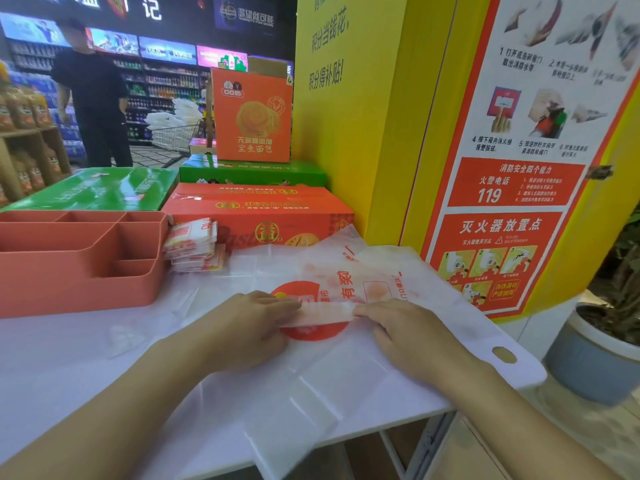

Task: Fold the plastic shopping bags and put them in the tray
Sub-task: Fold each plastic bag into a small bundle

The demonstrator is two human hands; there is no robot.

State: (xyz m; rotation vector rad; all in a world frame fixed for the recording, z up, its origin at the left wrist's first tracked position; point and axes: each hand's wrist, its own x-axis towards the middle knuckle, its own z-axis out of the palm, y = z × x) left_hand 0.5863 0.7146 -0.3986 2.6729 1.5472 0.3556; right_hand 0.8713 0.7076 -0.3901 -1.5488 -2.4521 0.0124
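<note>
A white plastic shopping bag (322,375) with a red round logo lies spread on the white table, its lower end hanging over the front edge. My left hand (249,327) and my right hand (408,337) pinch a narrow folded strip of the bag (323,315) between them, over the logo. A stack of folded bags (194,245) rests behind, beside the tray. The salmon-coloured tray (83,289) with several compartments stands at the left; no bags show inside it.
Orange (263,209) and green cartons (100,188) are stacked behind the table. A yellow pillar with a fire-safety poster (502,188) rises at the right, a potted plant (595,351) below it. A person in dark clothes (93,98) stands far back in the shop aisle.
</note>
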